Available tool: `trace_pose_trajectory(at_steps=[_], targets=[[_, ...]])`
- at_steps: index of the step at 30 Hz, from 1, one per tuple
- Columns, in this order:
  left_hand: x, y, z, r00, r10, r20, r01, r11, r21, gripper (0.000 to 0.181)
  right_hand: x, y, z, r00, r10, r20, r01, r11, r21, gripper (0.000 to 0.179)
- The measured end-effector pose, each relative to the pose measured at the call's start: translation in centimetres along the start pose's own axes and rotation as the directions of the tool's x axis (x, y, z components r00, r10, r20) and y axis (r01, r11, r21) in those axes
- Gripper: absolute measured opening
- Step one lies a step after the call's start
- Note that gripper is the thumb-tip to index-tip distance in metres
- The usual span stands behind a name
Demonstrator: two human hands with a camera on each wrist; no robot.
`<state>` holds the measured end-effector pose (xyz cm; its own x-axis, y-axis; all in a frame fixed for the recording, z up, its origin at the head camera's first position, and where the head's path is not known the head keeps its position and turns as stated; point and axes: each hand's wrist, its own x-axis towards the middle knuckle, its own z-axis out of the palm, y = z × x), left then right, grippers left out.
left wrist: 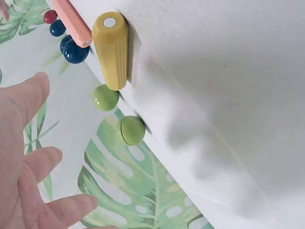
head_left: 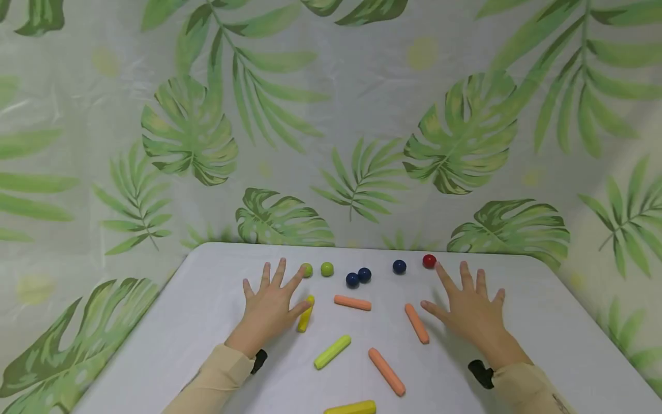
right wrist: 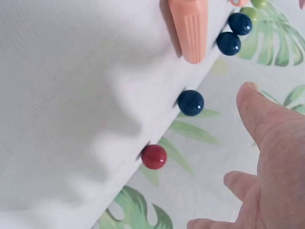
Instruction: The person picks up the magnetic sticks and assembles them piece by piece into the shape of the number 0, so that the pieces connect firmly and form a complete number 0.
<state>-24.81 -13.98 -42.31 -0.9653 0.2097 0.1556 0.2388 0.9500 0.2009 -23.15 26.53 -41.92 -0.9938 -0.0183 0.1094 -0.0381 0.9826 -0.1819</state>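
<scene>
Yellow stick [head_left: 350, 408], bottom centre | left hand [head_left: 269, 309], lower left; right hand [head_left: 473, 313], lower right: released, fingers spread | 3 blue balls [head_left: 364, 275] between

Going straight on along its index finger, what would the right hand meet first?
Probably the red ball, though the right hand looks raised and might pass over it; depth is unclear.

No readable letters or numbers here, not on the sticks [head_left: 387, 372] or balls [head_left: 399, 267] around left grip [head_left: 269, 309] and right grip [head_left: 472, 313]!
</scene>
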Motion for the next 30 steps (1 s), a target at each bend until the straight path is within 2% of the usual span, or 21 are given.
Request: trace_pose_trajectory(at_steps=[6, 10, 13, 16, 19, 21, 25, 28, 30], targets=[[1.0, 1.2, 0.3, 0.998, 0.064, -0.006, -0.063, 0.997, 0.037, 0.068, 1.7, -0.9, 0.5, 0.999, -0.047, -0.016, 0.046, 0.998, -0.044, 0.089], [1.7, 2.0, 0.8, 0.992, 0.129, -0.007, -0.129, 0.990, 0.055, 0.057, 3.1, -1.5, 1.0, 0.995, -0.101, -0.016, 0.100, 0.993, -0.069, 0.082], [2.4, 2.4, 1.4, 0.979, 0.203, -0.028, -0.202, 0.978, 0.051, 0.048, 4.2, -2.0, 1.3, 0.992, -0.126, 0.003, 0.126, 0.990, -0.057, 0.078], [3.1, 2.7, 1.9, 0.958, 0.280, -0.061, -0.277, 0.960, 0.042, 0.040, 5.1, -2.5, 1.4, 0.990, -0.136, 0.028, 0.137, 0.990, -0.029, 0.075], [3.6, 3.0, 2.5, 0.942, 0.329, -0.066, -0.329, 0.944, 0.015, 0.035, 5.9, -2.9, 1.6, 0.988, -0.141, 0.058, 0.142, 0.990, -0.009, 0.073], [3.9, 3.2, 2.9, 0.938, 0.343, -0.052, -0.344, 0.939, -0.013, 0.032, 6.4, -3.0, 1.7, 0.987, -0.141, 0.077, 0.142, 0.990, 0.001, 0.071], [4.4, 3.4, 3.3, 0.939, 0.343, -0.014, -0.343, 0.937, -0.072, 0.030, 7.2, -3.2, 1.9, 0.986, -0.141, 0.094, 0.141, 0.990, 0.012, 0.068], [4.7, 3.5, 3.6, 0.940, 0.341, -0.004, -0.340, 0.938, -0.074, 0.030, 7.8, -3.3, 2.2, 0.985, -0.146, 0.092, 0.145, 0.989, 0.011, 0.067], [4.9, 3.6, 3.7, 0.935, 0.354, -0.016, -0.354, 0.933, -0.056, 0.029, 8.2, -3.2, 2.4, 0.985, -0.154, 0.084, 0.154, 0.988, -0.004, 0.066]])
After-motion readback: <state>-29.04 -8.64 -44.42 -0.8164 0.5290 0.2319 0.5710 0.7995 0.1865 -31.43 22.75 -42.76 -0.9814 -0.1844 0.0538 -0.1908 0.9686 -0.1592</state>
